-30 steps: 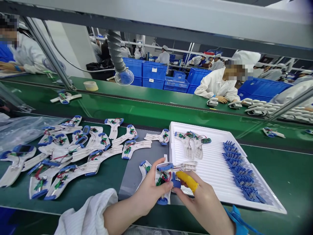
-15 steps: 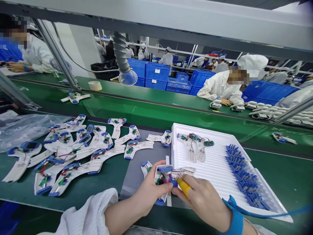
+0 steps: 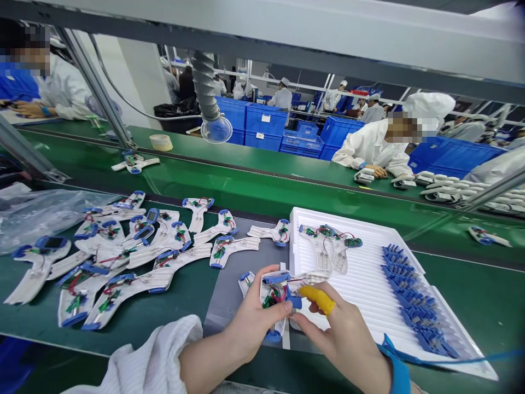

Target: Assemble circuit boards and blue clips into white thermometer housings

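Observation:
My left hand (image 3: 256,314) is closed around a gun-shaped thermometer half-shell (image 3: 275,295), white with blue ends, a green circuit board and red wires inside. A small blue part (image 3: 294,301) stands at its inner edge, by my left thumb. Close on the right is my right hand (image 3: 336,317), with a yellow finger cot (image 3: 318,298) on the index finger. That finger and the thumb are apart, near the blue part and the shell's handle; contact is hard to tell. Another half-shell (image 3: 246,282) lies partly hidden behind my left hand.
A white ribbed foam tray (image 3: 365,273) on the right bears two joined-looking half-shells and a row of blue parts (image 3: 418,301). Many half-shells (image 3: 102,246) crowd the left. Beyond runs a green belt (image 3: 246,183); a duct nozzle (image 3: 216,130) hangs above. Co-workers (image 3: 377,142) sit opposite.
My right hand's index finger has straightened and drawn up off the handle, opening a gap from the thumb. My left hand keeps the half-shell in place. Shells on the belt shifted slightly right.

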`<state>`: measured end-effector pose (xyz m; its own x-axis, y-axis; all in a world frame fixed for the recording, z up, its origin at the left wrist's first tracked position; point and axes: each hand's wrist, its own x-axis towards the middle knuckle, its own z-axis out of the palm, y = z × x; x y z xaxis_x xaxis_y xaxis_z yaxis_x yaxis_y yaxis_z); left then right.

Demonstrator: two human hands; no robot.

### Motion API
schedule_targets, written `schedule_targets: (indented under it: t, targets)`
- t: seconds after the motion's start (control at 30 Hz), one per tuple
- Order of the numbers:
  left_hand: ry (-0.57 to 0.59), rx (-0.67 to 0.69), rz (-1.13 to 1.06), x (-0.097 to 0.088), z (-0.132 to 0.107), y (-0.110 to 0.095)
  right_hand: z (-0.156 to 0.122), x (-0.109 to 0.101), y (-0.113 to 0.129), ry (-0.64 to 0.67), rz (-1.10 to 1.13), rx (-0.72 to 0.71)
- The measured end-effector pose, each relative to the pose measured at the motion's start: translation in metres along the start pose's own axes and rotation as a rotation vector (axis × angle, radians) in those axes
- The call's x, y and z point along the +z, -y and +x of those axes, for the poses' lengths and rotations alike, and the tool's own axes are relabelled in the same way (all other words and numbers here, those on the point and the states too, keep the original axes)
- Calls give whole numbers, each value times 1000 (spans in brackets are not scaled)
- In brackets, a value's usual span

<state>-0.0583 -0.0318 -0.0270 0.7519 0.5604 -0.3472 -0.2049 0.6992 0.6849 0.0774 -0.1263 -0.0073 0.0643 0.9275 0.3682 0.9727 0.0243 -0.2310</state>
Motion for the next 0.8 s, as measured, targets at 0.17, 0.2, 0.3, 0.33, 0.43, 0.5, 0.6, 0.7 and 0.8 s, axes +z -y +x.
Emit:
schedule_targets:
  t: [0.17, 0.2, 0.3, 0.33, 0.43, 0.5, 0.6, 0.7, 0.8]
  targets:
    - [-3, 55, 73, -1, 0, 2, 3, 2, 0, 10, 5, 42]
    - [-11, 65, 91, -2, 0, 3, 4, 2, 0, 31, -15, 38]
    - [-46, 109, 156, -4, 0, 6, 6, 1, 1, 122, -94, 18]
    - [-57, 117, 168, -4, 0, 7, 7, 2, 1, 141, -93, 27]
    - [-71, 88, 124, -3, 0, 8, 6, 5, 3, 98, 5, 75]
    - [-59, 60, 41, -1, 0, 6, 4, 8, 4, 29, 77, 68]
    - [-46, 35, -34, 1, -1, 2, 0, 10, 7, -32, 39, -3]
    - [-57, 44, -21, 1, -2, 3, -3, 11, 9, -85, -136, -82]
    - [-73, 47, 1, 0, 0, 8, -3, 12, 12, -95, -265, -168]
